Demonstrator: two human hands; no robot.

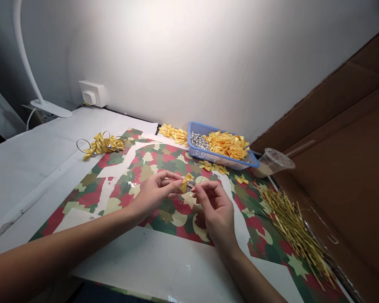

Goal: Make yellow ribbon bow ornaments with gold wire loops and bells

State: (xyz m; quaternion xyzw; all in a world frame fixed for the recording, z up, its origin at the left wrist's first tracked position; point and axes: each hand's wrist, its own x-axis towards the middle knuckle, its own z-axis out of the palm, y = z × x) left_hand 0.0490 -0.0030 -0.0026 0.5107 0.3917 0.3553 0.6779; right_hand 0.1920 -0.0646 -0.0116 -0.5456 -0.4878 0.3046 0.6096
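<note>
Left hand (161, 187) is grasping a yellow bow (185, 183), its grip pinching the ribbon between thumb and fingers. Right hand (216, 206) is coming in close on the other side, thumb and fingertips bunching just beside the bow, near a small silvery bit; too small to tell whether this grip is holding it. The bow is sitting between both hands, above the middle of the patterned sheet (166, 219), which is covering part of the white bench (135, 256).

Blue basket (213, 157) is standing near the wall, holding silver beads (198, 141) on its left and a heap of yellow bows (229, 145) on its right. More bows (173, 134) are lying just left of the basket, a few loose bows (213, 167) are lying just in front, and a single bow (241, 179) is resting farther right. Clear plastic cup (276, 162) is tilting beside the basket's right end. Gold strips (297, 233) are lying in a loose bundle at far right, alongside the cardboard (344, 147). A bow cluster (105, 145) with thin loops and silver balls is lying at left. White lamp (28, 63) is standing at back left, near a wall socket (93, 93).
</note>
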